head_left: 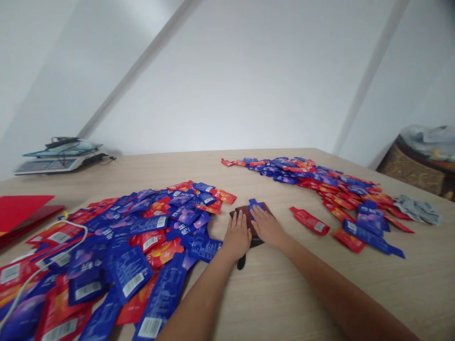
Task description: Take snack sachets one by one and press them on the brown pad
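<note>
A brown, dark-edged flat pad (pixel 268 210) lies on the table in front of me, partly covered by my hands. On it is a blue pouch (pixel 253 203), its narrow end sticking out past my fingers. My right hand (pixel 269 228) lies flat across this pouch, fingers stretched out. Beside it my left hand (pixel 236 238) rests palm down on the pad's left part, its fingers also extended. A small black rounded piece (pixel 241 262) shows below my left hand; whether it belongs to the pad I cannot tell.
A large heap of blue and red pouches (pixel 142 237) covers the left side; another heap (pixel 313 177) spreads at the back right. One red pouch (pixel 310 221) lies right of my hands. Grey gloves (pixel 417 209), a scale (pixel 57 163), red folders (pixel 24 213) and a white cable (pixel 46 266) are around.
</note>
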The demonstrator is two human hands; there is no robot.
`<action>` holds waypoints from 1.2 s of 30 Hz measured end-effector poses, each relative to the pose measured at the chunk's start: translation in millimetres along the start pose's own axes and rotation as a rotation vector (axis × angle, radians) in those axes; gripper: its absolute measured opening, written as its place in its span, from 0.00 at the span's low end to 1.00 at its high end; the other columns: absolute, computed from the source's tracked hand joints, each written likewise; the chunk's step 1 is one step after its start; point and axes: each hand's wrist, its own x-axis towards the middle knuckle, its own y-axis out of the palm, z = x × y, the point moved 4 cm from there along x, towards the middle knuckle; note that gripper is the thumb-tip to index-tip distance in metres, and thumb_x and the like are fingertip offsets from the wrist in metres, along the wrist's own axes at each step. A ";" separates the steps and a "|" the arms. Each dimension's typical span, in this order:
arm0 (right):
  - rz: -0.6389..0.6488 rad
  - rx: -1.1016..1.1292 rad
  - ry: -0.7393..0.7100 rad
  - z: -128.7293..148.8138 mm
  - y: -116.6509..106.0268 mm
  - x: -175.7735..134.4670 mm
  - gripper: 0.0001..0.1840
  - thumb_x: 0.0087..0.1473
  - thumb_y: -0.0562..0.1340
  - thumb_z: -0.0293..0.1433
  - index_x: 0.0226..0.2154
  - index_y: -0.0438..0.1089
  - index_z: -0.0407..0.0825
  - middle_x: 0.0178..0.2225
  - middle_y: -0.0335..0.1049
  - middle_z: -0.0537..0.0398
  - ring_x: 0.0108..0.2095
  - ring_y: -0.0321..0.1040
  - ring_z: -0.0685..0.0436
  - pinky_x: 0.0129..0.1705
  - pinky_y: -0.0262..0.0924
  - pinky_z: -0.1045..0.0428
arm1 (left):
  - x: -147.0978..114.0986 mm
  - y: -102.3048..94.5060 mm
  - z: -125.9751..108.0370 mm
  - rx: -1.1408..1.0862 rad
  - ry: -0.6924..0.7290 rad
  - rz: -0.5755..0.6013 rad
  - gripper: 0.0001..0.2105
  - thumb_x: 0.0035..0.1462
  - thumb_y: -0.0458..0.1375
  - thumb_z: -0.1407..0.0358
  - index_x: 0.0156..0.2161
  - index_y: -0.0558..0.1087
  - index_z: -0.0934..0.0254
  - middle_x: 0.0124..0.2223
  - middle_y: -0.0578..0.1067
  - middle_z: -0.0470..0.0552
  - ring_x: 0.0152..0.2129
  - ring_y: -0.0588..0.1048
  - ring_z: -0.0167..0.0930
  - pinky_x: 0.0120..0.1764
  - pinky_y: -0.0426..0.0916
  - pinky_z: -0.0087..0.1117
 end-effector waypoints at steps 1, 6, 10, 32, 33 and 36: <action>0.002 0.009 -0.015 3.8 -2.0 -10.0 0.29 0.60 0.44 0.36 0.59 0.54 0.38 0.61 0.49 0.40 0.62 0.42 0.41 0.60 0.44 0.43 | 0.0 0.4 0.3 -0.001 -0.001 -0.004 0.25 0.62 0.39 0.63 0.61 0.52 0.76 0.64 0.51 0.61 0.61 0.47 0.41 0.58 0.48 0.43; 0.049 0.040 -0.075 18.2 -15.4 -62.4 0.33 0.53 0.52 0.34 0.60 0.52 0.39 0.62 0.48 0.40 0.62 0.44 0.38 0.60 0.46 0.42 | 0.2 4.5 2.0 -0.009 -0.008 -0.019 0.25 0.62 0.39 0.63 0.61 0.51 0.75 0.64 0.51 0.61 0.61 0.46 0.40 0.58 0.48 0.43; 0.021 0.252 -0.043 17.7 -36.3 -70.1 0.31 0.51 0.49 0.26 0.58 0.56 0.44 0.58 0.56 0.44 0.58 0.53 0.41 0.59 0.49 0.41 | 0.1 5.9 2.8 -0.012 0.004 -0.034 0.25 0.62 0.39 0.63 0.61 0.51 0.74 0.64 0.50 0.61 0.61 0.46 0.41 0.58 0.50 0.45; 0.011 0.003 -0.031 -13.5 13.9 14.9 0.29 0.61 0.41 0.37 0.61 0.49 0.39 0.63 0.45 0.41 0.63 0.39 0.42 0.60 0.42 0.42 | -0.3 1.5 -0.3 -0.034 -0.001 -0.010 0.26 0.62 0.39 0.63 0.61 0.52 0.76 0.65 0.50 0.61 0.62 0.45 0.41 0.59 0.47 0.44; 0.020 -0.010 -0.004 -14.7 13.4 24.9 0.29 0.61 0.41 0.36 0.61 0.49 0.38 0.63 0.44 0.41 0.63 0.39 0.41 0.61 0.42 0.42 | -0.1 1.3 -0.4 -0.030 0.001 -0.010 0.26 0.62 0.39 0.63 0.61 0.51 0.76 0.64 0.50 0.61 0.62 0.45 0.41 0.59 0.47 0.44; 0.021 -0.037 0.057 -13.3 9.7 39.0 0.29 0.61 0.42 0.36 0.60 0.50 0.38 0.63 0.44 0.40 0.63 0.40 0.40 0.60 0.40 0.40 | 0.0 0.8 -0.5 -0.019 0.005 -0.008 0.26 0.62 0.40 0.63 0.61 0.51 0.76 0.64 0.51 0.61 0.61 0.45 0.41 0.59 0.47 0.43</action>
